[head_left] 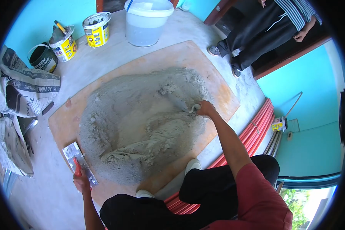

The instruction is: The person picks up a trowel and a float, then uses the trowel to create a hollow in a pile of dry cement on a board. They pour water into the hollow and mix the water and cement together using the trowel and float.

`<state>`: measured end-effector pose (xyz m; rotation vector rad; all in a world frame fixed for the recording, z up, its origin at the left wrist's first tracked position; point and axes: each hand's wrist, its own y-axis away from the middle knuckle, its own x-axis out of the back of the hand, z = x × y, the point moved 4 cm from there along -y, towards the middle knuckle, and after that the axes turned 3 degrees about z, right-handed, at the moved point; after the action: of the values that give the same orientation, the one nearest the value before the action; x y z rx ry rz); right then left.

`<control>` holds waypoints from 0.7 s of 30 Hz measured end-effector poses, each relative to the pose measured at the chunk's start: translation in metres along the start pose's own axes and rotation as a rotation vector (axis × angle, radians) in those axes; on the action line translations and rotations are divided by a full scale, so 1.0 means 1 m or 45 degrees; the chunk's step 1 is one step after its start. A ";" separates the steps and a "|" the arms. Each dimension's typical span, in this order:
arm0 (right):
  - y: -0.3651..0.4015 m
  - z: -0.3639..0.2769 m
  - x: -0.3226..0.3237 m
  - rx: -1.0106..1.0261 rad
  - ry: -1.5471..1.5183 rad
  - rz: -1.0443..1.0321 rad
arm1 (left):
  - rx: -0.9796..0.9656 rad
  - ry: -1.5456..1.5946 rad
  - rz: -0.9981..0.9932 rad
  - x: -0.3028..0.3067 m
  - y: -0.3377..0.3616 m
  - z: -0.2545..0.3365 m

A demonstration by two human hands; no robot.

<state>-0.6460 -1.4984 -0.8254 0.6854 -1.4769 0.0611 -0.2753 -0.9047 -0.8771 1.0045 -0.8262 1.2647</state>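
Right hand [206,109]: clenched round the handle of a pointed trowel [177,101], whose blade lies in the upper right part of the grey mortar heap [142,122].

Left hand [81,181]: closed on the red grip of a flat steel float [74,153], which rests at the left edge of the heap, partly on the wooden board [214,88].

The heap covers most of the board, which lies flat on the concrete floor [115,53].

Beyond the board stand a white bucket [148,23] holding water, two labelled tubs [97,28] and a dark pail [42,57]. Cement sacks [27,90] lie at the left. Red pipes [258,122] run along the right side of the board. A second person [257,30] stands at the upper right, well apart from the heap.
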 end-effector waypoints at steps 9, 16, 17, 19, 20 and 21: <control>0.028 0.029 -0.011 -0.448 -0.772 -0.203 | -0.027 -0.017 -0.024 0.004 0.002 0.004; 0.077 -0.011 -0.006 -0.493 -1.273 -0.502 | -0.049 -0.014 -0.010 0.004 0.000 0.000; 0.086 -0.026 0.003 -0.505 -1.340 -0.479 | -0.048 -0.022 0.002 0.004 -0.001 -0.001; 0.094 -0.055 0.013 -0.526 -1.470 -0.438 | -0.041 -0.039 0.028 -0.001 -0.003 -0.006; 0.093 -0.064 0.008 -0.492 -1.508 -0.398 | -0.049 -0.030 0.020 -0.004 -0.005 -0.009; 0.091 -0.071 0.001 -0.458 -1.543 -0.358 | -0.056 -0.020 0.012 -0.007 -0.007 -0.015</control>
<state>-0.6234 -1.3924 -0.7854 0.6353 -2.4153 -0.9669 -0.2700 -0.8940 -0.8902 0.9777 -0.8684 1.2429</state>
